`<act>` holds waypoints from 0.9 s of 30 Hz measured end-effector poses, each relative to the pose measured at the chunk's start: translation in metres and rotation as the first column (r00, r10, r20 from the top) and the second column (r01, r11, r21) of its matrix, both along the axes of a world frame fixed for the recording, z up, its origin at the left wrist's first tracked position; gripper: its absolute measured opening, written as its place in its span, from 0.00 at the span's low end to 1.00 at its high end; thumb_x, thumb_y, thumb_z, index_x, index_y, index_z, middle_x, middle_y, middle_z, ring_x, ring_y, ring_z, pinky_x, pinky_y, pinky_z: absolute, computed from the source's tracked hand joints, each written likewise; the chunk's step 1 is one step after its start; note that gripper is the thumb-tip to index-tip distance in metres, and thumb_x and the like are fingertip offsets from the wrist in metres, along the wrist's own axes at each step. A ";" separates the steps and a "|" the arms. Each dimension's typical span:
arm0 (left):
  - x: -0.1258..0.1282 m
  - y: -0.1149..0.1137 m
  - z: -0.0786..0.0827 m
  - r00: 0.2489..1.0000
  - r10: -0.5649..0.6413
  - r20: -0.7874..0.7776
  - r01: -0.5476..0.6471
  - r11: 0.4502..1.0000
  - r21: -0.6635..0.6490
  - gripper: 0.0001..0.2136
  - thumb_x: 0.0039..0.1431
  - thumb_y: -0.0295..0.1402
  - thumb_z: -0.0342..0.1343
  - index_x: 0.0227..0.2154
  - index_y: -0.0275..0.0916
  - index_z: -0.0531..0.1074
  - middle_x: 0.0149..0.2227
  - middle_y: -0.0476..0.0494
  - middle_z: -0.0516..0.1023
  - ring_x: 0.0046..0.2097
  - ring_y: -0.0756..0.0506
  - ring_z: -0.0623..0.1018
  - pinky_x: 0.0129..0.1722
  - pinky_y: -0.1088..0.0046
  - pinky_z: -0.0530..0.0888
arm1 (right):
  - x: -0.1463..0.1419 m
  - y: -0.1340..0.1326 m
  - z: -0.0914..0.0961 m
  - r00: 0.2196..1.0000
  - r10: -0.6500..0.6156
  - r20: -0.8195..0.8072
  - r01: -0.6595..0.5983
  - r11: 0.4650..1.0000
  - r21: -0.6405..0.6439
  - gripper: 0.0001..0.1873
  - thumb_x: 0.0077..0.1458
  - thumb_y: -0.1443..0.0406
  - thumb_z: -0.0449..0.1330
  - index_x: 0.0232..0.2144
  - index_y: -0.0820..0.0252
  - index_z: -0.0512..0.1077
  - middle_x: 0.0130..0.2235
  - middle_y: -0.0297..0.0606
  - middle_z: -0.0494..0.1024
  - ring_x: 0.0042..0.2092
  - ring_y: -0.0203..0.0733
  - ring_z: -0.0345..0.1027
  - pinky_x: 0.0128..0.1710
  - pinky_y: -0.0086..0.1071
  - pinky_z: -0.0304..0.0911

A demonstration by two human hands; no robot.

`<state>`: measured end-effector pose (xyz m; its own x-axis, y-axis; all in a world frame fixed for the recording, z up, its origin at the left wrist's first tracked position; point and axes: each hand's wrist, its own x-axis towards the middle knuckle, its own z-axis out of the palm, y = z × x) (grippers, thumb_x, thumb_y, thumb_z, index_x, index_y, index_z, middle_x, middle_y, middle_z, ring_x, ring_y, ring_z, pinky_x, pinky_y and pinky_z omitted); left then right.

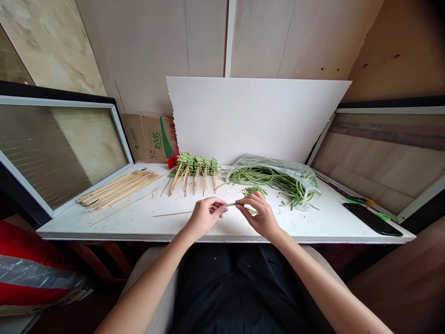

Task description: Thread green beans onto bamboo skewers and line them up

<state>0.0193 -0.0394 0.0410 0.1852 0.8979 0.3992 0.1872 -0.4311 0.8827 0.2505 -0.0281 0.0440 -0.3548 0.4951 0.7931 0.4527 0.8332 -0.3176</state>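
Note:
Over the front of the white table (295, 229), my left hand (208, 213) is closed on one end of a short green bean (230, 204). The fingertips of my right hand (259, 211) pinch its other end. A bamboo skewer (172, 214) lies on the table and runs up to my left hand; whether the hand touches it cannot be told. Just beyond my right hand sits a small heap of bean bits (255, 190). Long green beans (267, 178) spill from a clear plastic bag (306, 174) behind it.
Bare skewers (118, 190) are spread at the left. Skewered bean pieces (198, 164) are stacked at the back, before a cardboard box (149, 137) and a white foam board (257, 120). A black phone (371, 218) lies at the right edge. Framed glass panels stand on both sides.

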 end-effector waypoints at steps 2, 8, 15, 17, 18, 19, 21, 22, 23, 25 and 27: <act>0.000 -0.001 0.001 1.000 0.021 0.001 -0.022 0.999 0.036 0.12 0.61 0.41 0.67 0.39 0.36 0.81 0.32 0.41 0.83 0.31 0.46 0.81 0.35 0.69 0.79 | -0.002 -0.003 0.001 1.000 0.007 0.005 -0.007 1.000 -0.003 0.08 0.67 0.62 0.63 0.48 0.49 0.79 0.39 0.42 0.81 0.40 0.51 0.71 0.45 0.48 0.68; 0.005 -0.010 0.004 0.997 -0.008 -0.083 0.018 0.993 0.116 0.11 0.64 0.40 0.64 0.42 0.38 0.83 0.36 0.40 0.84 0.33 0.46 0.80 0.35 0.71 0.76 | -0.008 -0.010 0.003 0.999 0.035 0.005 -0.035 0.999 0.036 0.05 0.66 0.63 0.65 0.44 0.50 0.79 0.37 0.41 0.81 0.40 0.50 0.69 0.43 0.46 0.68; 0.013 -0.017 0.003 0.992 -0.036 -0.121 0.058 0.981 0.185 0.04 0.62 0.26 0.63 0.34 0.38 0.83 0.35 0.42 0.83 0.37 0.45 0.81 0.36 0.73 0.75 | -0.015 -0.017 -0.002 0.991 0.122 -0.051 -0.120 0.992 0.039 0.13 0.65 0.74 0.58 0.39 0.51 0.79 0.33 0.39 0.79 0.42 0.48 0.66 0.42 0.44 0.66; 0.013 -0.018 0.003 0.991 -0.054 -0.119 0.077 0.978 0.195 0.07 0.61 0.22 0.60 0.32 0.37 0.82 0.33 0.43 0.83 0.35 0.46 0.80 0.35 0.73 0.75 | -0.018 -0.020 -0.002 0.986 0.139 -0.094 -0.139 0.990 0.005 0.14 0.65 0.74 0.58 0.36 0.52 0.79 0.32 0.38 0.79 0.41 0.48 0.67 0.42 0.44 0.66; 0.013 -0.018 0.003 0.991 -0.069 -0.119 0.092 0.975 0.201 0.09 0.61 0.21 0.59 0.31 0.37 0.82 0.32 0.43 0.82 0.34 0.47 0.80 0.35 0.74 0.74 | -0.019 -0.021 -0.001 0.983 0.146 -0.113 -0.149 0.989 -0.022 0.14 0.65 0.73 0.58 0.34 0.52 0.79 0.31 0.37 0.79 0.41 0.48 0.67 0.43 0.44 0.66; 0.012 -0.017 0.003 0.989 -0.084 -0.118 0.108 0.973 0.206 0.10 0.61 0.20 0.58 0.30 0.37 0.82 0.31 0.44 0.82 0.34 0.47 0.80 0.35 0.74 0.74 | -0.019 -0.021 -0.001 0.980 0.152 -0.131 -0.160 0.986 -0.050 0.13 0.66 0.72 0.58 0.32 0.52 0.78 0.30 0.37 0.78 0.41 0.48 0.67 0.44 0.45 0.65; 0.008 -0.015 0.004 0.989 -0.103 -0.110 0.124 0.971 0.205 0.10 0.62 0.21 0.57 0.31 0.37 0.82 0.30 0.44 0.82 0.33 0.47 0.80 0.35 0.74 0.75 | -0.017 -0.019 0.002 0.975 0.167 -0.150 -0.183 0.978 -0.103 0.11 0.66 0.69 0.61 0.31 0.52 0.78 0.31 0.37 0.79 0.41 0.48 0.68 0.46 0.45 0.65; 0.005 -0.013 0.005 0.990 -0.094 -0.103 0.113 0.973 0.202 0.09 0.63 0.22 0.58 0.32 0.37 0.82 0.31 0.43 0.82 0.34 0.47 0.80 0.35 0.74 0.75 | -0.013 -0.015 0.003 0.975 0.165 -0.150 -0.183 0.976 -0.118 0.09 0.66 0.67 0.63 0.32 0.52 0.79 0.31 0.37 0.79 0.41 0.48 0.69 0.47 0.45 0.65; 0.002 -0.011 0.006 0.993 -0.070 -0.096 0.088 0.976 0.200 0.07 0.63 0.25 0.59 0.33 0.37 0.82 0.32 0.42 0.83 0.34 0.46 0.81 0.35 0.74 0.75 | -0.008 -0.010 0.003 0.978 0.151 -0.142 -0.169 0.978 -0.123 0.07 0.65 0.64 0.65 0.33 0.52 0.80 0.32 0.38 0.79 0.42 0.48 0.69 0.47 0.46 0.65; -0.005 -0.007 0.009 0.995 0.002 -0.097 0.017 0.980 0.199 0.06 0.65 0.30 0.61 0.36 0.37 0.83 0.33 0.41 0.83 0.36 0.45 0.81 0.36 0.72 0.76 | 0.006 0.006 -0.001 0.992 0.058 -0.109 -0.070 0.992 -0.107 0.06 0.64 0.59 0.67 0.36 0.52 0.83 0.35 0.39 0.79 0.42 0.49 0.70 0.47 0.46 0.65; -0.011 -0.002 0.011 0.991 0.056 -0.119 -0.031 0.978 0.205 0.09 0.67 0.34 0.60 0.39 0.37 0.84 0.36 0.39 0.83 0.36 0.45 0.81 0.36 0.72 0.76 | 0.025 0.026 -0.010 0.993 -0.100 -0.055 0.095 0.992 -0.083 0.11 0.64 0.54 0.66 0.38 0.52 0.84 0.36 0.42 0.79 0.43 0.51 0.69 0.46 0.46 0.65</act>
<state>0.0084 -0.0418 0.0522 0.2068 0.8095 0.5496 0.3116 -0.5869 0.7473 0.2759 -0.0025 0.0339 -0.2554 0.5881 0.7674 0.5091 0.7565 -0.4104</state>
